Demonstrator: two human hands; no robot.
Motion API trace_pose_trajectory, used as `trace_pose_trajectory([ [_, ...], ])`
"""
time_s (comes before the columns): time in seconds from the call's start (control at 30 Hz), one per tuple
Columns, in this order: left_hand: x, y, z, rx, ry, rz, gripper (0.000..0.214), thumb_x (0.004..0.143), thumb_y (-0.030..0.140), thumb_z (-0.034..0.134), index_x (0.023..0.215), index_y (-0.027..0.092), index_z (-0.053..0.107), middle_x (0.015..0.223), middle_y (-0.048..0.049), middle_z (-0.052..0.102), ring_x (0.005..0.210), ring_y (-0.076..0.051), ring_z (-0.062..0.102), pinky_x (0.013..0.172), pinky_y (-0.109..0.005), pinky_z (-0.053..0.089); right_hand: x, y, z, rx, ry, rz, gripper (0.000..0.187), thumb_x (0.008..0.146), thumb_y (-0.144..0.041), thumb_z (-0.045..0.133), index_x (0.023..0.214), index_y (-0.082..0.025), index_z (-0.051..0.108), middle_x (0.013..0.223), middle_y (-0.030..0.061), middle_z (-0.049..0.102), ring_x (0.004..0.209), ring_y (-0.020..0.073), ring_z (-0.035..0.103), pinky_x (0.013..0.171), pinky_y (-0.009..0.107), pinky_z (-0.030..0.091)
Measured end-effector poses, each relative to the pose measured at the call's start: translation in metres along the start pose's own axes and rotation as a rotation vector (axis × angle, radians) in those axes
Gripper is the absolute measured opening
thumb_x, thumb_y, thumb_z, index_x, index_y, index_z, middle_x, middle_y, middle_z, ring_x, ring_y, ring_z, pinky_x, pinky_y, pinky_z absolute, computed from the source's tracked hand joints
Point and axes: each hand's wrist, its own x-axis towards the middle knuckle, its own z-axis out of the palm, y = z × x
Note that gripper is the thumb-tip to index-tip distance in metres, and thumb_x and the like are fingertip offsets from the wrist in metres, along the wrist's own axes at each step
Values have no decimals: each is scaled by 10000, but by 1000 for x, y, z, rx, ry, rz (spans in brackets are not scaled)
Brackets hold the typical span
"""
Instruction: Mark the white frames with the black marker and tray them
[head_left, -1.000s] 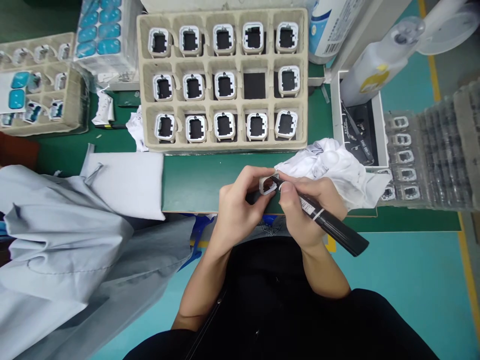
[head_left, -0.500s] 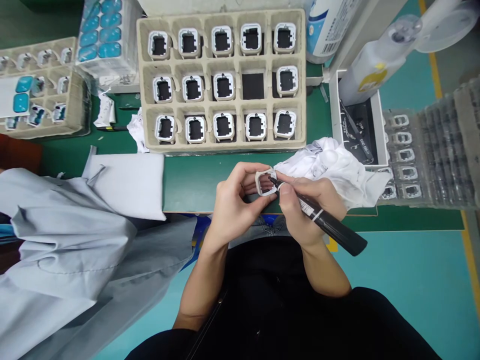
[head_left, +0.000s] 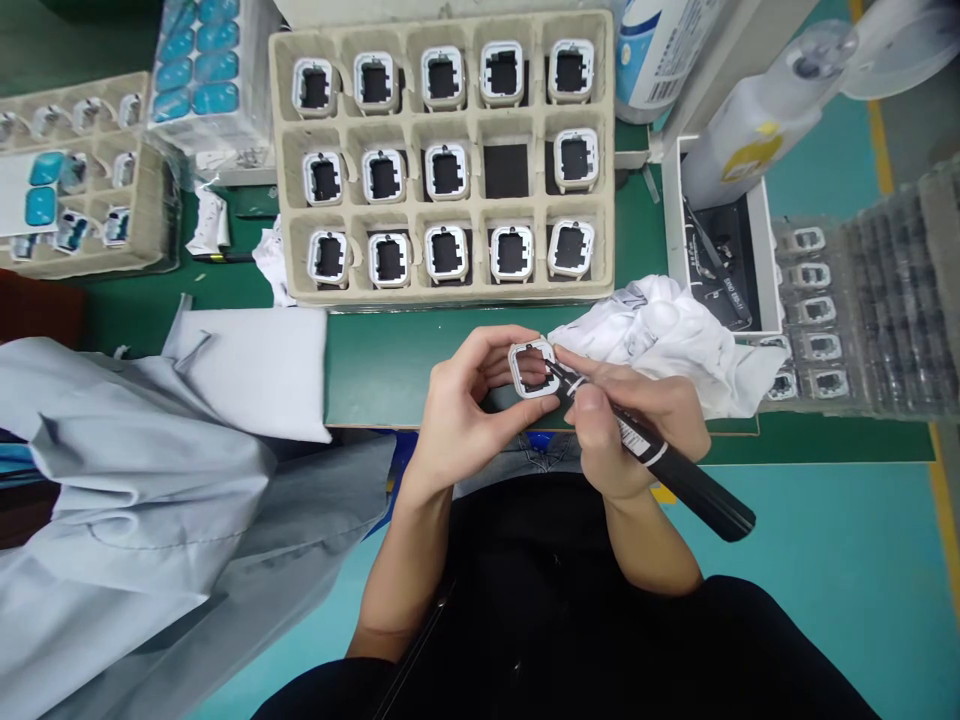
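Between the fingers and thumb of my left hand is a small white watch-case frame, squarish with an open middle. My right hand grips a black marker pen, its tip reaching the right inner edge of the frame. Whether the tip touches the frame I cannot tell for sure. Behind both hands, a beige moulded tray carries similar white frames in its compartments. One compartment in the middle row shows only its dark bottom.
A crumpled white cloth lies just behind my right hand. Right of the tray are a white box with a bottle and clear trays of frames. A person's grey sleeve and a white pad are at left.
The marker has swung slightly, its back end lower and further right, as my right hand shifted right. The frame is turned a little more toward the camera in my left hand.
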Motion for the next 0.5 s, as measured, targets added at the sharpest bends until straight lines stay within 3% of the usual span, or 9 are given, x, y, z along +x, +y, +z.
trace_pose_trajectory([
  [0.13, 0, -4, 1, 65, 13, 48, 553, 928, 342, 1131, 1393, 265, 840, 1353, -88, 891, 1167, -248, 911, 1095, -362, 795, -2, 1, 0, -10, 24, -1, 136, 1082, -256, 931, 1089, -295, 801, 905, -21, 916, 845, 340, 985, 865, 566, 916],
  [0.23, 0, -2, 1, 169, 55, 123, 512, 967, 376, 1103, 1408, 284, 860, 1408, -97, 806, 1138, -238, 862, 1008, -348, 790, -6, 3, -6, -57, 80, -7, 172, 1117, -310, 874, 1007, -304, 742, 757, -60, 795, 677, 289, 898, 868, 610, 910],
  [0.33, 6, 6, -5, 335, 93, 252, 494, 1010, 397, 1082, 1454, 313, 883, 1405, -99, 732, 1173, -252, 813, 920, -330, 760, -14, 12, -12, -90, 158, 12, 156, 1139, -391, 817, 1078, -323, 691, 687, -90, 685, 684, 311, 890, 833, 637, 897],
  [0.4, 21, 16, -14, 464, 111, 348, 494, 1038, 439, 1060, 1488, 330, 889, 1404, -107, 726, 1245, -291, 787, 943, -362, 747, -18, 19, -13, -77, 198, 11, 174, 1135, -399, 808, 1074, -328, 661, 672, -96, 650, 691, 320, 891, 807, 625, 889],
  [0.5, 65, 29, -33, 581, 117, 416, 558, 1033, 546, 1048, 1527, 350, 878, 1490, -133, 749, 1438, -399, 737, 1179, -506, 722, -21, 24, -12, -60, 202, -4, 202, 1113, -373, 838, 1086, -334, 642, 675, -102, 664, 684, 303, 878, 785, 583, 875],
])
